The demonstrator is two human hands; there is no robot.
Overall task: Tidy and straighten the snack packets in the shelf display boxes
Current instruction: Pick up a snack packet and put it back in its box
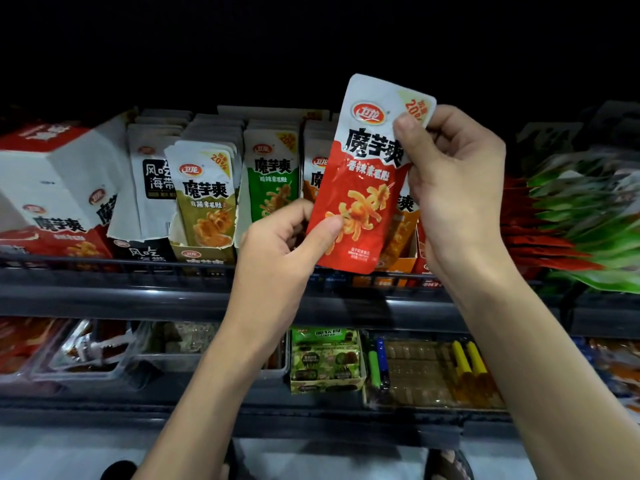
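I hold a red and white snack packet [363, 188] upright in front of the upper shelf. My left hand [280, 247] pinches its lower left edge with thumb and curled fingers. My right hand [457, 188] pinches its upper right corner. Behind it stand display boxes with rows of upright packets: olive ones [204, 199], green ones [273, 178], black and white ones [152, 174] and orange ones [401, 230], partly hidden by the held packet.
A large white and red carton [52, 188] lies at the shelf's left. Red and green packets [571, 223] hang blurred at the right. A dark wire rail [138, 268] fronts the shelf. The lower shelf holds trays and a green box [325, 362].
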